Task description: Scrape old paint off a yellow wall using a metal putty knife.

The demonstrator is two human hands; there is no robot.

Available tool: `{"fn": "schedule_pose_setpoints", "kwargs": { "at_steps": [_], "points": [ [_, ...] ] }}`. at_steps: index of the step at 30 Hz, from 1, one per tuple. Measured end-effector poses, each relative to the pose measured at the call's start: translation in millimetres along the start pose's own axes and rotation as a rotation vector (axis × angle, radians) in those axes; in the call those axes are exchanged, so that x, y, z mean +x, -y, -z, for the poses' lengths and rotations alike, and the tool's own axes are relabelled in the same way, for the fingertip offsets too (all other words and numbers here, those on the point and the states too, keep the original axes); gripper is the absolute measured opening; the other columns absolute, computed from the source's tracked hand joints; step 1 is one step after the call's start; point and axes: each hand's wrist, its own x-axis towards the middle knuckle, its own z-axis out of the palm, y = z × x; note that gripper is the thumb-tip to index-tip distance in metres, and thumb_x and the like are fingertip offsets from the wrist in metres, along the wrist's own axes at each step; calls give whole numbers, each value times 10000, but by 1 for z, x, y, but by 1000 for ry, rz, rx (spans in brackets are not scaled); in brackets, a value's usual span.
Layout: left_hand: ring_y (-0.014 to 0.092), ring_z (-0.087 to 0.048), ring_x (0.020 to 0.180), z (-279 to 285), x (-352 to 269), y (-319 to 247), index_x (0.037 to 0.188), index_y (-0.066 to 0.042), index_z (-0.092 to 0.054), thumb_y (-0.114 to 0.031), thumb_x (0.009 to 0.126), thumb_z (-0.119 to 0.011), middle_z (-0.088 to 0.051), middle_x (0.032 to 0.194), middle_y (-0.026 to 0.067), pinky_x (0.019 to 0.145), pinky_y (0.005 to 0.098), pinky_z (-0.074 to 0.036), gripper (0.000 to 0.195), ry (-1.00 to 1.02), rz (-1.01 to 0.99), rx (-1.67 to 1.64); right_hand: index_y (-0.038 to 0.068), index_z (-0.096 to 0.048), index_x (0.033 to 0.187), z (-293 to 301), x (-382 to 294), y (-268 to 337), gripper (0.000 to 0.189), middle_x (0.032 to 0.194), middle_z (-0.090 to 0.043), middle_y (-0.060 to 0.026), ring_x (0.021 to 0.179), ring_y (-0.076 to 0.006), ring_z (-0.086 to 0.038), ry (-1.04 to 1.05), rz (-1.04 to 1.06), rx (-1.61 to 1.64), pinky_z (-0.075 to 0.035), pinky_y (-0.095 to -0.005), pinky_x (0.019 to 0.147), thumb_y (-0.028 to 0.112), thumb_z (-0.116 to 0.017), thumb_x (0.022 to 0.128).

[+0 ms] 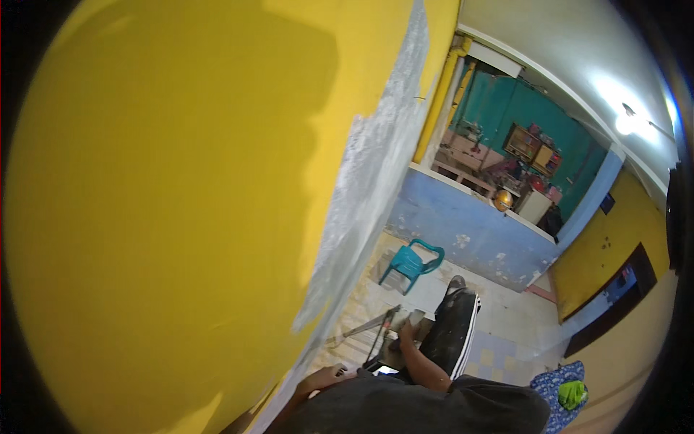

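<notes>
Before me rises a yellow wall (179, 190) with a long strip of grey-white filler (374, 157) along its right edge. My right hand (405, 332) is low in front of me, closed around a small pale flat tool (416, 317); its exact kind is too small to tell. Below that hand is a dark metal frame (379, 337), perhaps part of a stepladder. My left hand (325, 375) lies near my waist, close to the wall's lower edge. Its fingers are partly curled, and whether it holds something is unclear.
A teal plastic chair (412, 263) stands on the tiled floor beside a low blue wall (461, 222). On that wall's ledge sits a gold helmet (502, 200). A dark-framed doorway (612, 304) is at the right. Blue patterned cloth (558, 385) with a green item (572, 394) shows lower right.
</notes>
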Motion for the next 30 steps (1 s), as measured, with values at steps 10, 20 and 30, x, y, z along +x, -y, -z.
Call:
{"fn": "schedule_pose_setpoints", "kwargs": {
  "at_steps": [10, 20, 30],
  "points": [
    [396, -621, 1009, 41, -20, -42, 1145, 35, -585, -527, 894, -557, -648, 1080, 239, 881, 418, -471, 616, -277, 119, 110, -64, -636, 1048, 79, -83, 100, 467, 911, -673, -238, 899, -378, -640, 336, 72, -187, -477, -445, 818, 352, -638, 834],
    [362, -620, 1049, 76, 13, -10, 1125, -1, -631, -576, 849, -575, -652, 1109, 224, 907, 415, -468, 640, -183, 343, 167, -46, -630, 1073, 87, -123, 135, 385, 940, -680, -183, 865, -264, -643, 461, 92, 77, -486, -383, 790, 299, -616, 903],
    [379, -583, 1103, 82, -24, -65, 1261, -181, -593, -436, 989, -382, -619, 1136, 217, 955, 487, -432, 429, -21, 351, 376, -33, -603, 974, 114, -136, 169, 285, 841, -660, -232, 772, -380, -649, 503, 302, -35, -483, -447, 688, 246, -598, 913]
  ]
}}
